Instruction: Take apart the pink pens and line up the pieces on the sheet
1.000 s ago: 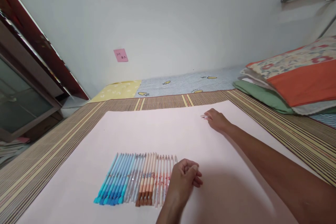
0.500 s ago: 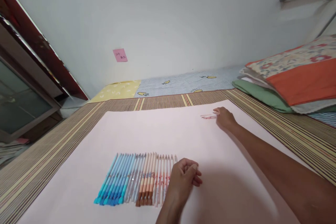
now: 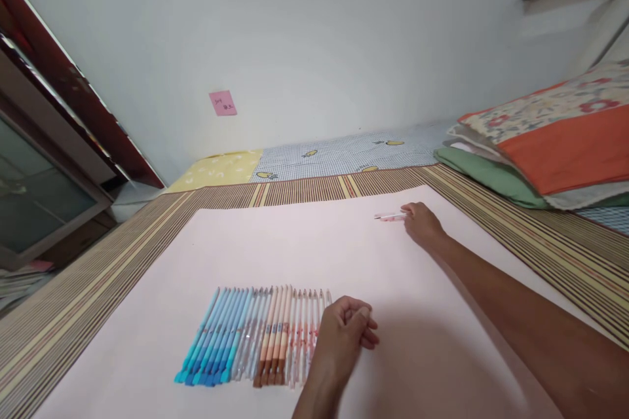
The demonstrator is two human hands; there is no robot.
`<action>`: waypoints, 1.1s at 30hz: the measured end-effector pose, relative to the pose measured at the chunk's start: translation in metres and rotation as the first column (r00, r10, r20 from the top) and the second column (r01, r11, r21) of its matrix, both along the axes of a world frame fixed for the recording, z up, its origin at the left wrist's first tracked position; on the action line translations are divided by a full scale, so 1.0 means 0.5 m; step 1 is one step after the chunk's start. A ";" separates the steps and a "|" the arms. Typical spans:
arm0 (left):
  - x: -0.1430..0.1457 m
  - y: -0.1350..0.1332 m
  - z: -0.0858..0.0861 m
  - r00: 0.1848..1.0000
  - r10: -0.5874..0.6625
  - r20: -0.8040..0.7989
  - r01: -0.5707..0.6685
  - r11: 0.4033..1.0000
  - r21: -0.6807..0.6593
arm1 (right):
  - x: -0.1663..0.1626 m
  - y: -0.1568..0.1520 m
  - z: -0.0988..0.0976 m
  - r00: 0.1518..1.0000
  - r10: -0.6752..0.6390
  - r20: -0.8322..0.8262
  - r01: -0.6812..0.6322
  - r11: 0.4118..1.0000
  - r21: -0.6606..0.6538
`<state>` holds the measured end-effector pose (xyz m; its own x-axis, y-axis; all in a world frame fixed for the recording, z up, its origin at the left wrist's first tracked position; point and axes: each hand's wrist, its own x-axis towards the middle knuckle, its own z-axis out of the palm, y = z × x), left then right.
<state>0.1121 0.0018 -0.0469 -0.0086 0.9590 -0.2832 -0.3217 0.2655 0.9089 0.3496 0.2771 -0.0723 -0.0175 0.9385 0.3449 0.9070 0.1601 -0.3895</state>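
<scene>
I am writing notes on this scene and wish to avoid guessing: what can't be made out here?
All in the head view:
- Lower ends of the rightmost pens in the row: hidden by the left hand and wrist.
- Right ends of the far pens: covered by the right hand, so its grip is unclear.
- Writing on the pink note: too small.
- Orange flowered cushion: cut off by the right edge.
</scene>
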 end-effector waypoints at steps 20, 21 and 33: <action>-0.002 0.000 0.002 1.000 0.004 0.011 -0.004 1.000 0.004 | -0.033 -0.019 0.018 0.975 0.142 0.173 -0.151 0.988 0.043; -0.003 0.000 0.006 1.000 0.000 0.006 0.000 1.000 0.004 | -0.031 -0.021 0.017 0.976 0.136 0.169 -0.145 0.989 0.041; -0.104 -0.081 0.205 0.954 -0.053 0.295 -0.044 0.949 0.311 | -0.018 -0.064 0.025 0.997 0.069 0.036 -0.068 0.998 -0.013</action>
